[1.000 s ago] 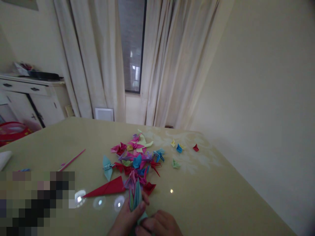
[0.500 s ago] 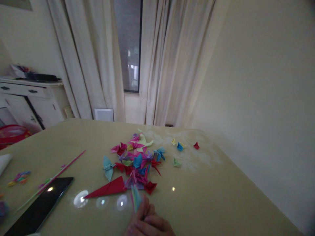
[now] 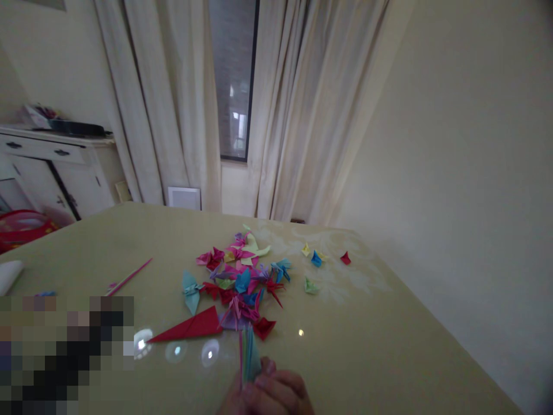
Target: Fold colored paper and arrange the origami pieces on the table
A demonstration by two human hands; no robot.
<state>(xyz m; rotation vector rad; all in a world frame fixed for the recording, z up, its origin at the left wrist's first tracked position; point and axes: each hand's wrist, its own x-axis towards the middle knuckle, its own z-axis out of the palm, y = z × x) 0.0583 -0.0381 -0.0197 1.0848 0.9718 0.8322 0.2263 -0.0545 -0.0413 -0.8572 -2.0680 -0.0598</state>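
At the bottom edge my two hands are pressed together around a folded paper (image 3: 249, 360), light blue-green with a pink edge, which stands upright above the fingers. My right hand (image 3: 283, 392) has its fingers curled closed against the paper. My left hand (image 3: 234, 400) is blurred and mostly cut off, closed against the paper's left side. Just beyond lies a pile of small coloured origami pieces (image 3: 242, 282), with a flat red paper triangle (image 3: 190, 327) and a light blue folded piece (image 3: 189, 290) to its left.
The yellow-green table (image 3: 367, 346) ends near the wall on the right. Three small folded pieces (image 3: 317, 259) lie further back right, and a pink stick (image 3: 127, 278) at left. A white cabinet (image 3: 56, 173), a red basket (image 3: 21, 225) and curtains (image 3: 173, 104) stand behind.
The hands closed together and slid slightly right with the folded paper, which turned edge-on and upright. The view swung a little; the origami pile has not moved.
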